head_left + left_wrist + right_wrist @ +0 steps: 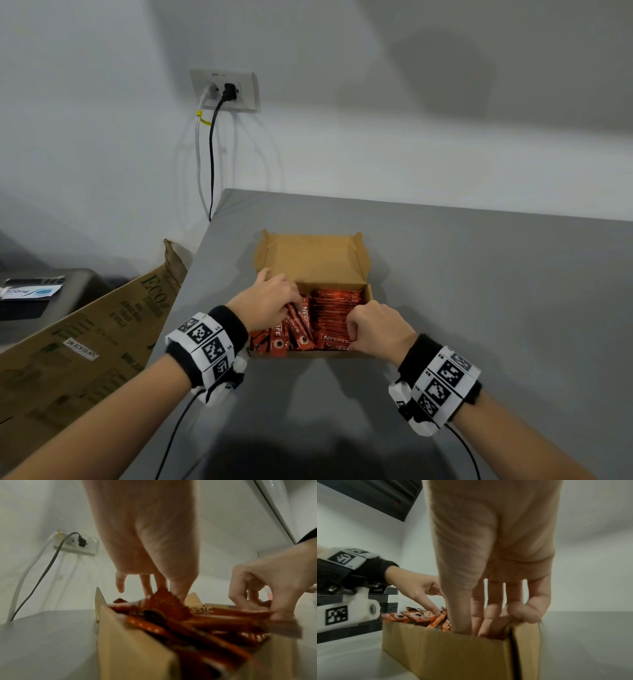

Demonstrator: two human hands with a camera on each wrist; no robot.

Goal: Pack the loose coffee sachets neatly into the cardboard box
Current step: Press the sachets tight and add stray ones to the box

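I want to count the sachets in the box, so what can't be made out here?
- Head view: the left hand and right hand cover part of the sachets.
- Left wrist view: sachets blurred, lower layers hidden by the cardboard box wall.
- Right wrist view: right hand's fingers and box wall hide most sachets.

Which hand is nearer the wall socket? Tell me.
Left. The left hand works at the box's left side, the side below the wall socket. The right hand is at the box's right front corner, farther from it.
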